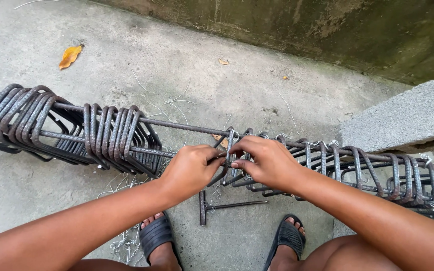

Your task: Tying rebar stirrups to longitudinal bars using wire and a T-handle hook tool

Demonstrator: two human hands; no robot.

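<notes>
Both hands, left and right, are pinching thin, bendable tie wire by its ends at a stiff, heavy rebar cage lying over the floor.

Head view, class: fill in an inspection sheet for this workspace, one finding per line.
Surface: bare concrete floor, stained.
Job's things: rebar cage lying lengthwise; loose stirrups bunched at left, tied ones at right.
Clutter: wire offcuts, T-shaped tool, dry leaf.
Hands: left hand and right hand both pinching at one stirrup on the bar.
Cables: nothing seen.
Surroundings: concrete block propping the cage, mossy wall, sandalled feet.
</notes>
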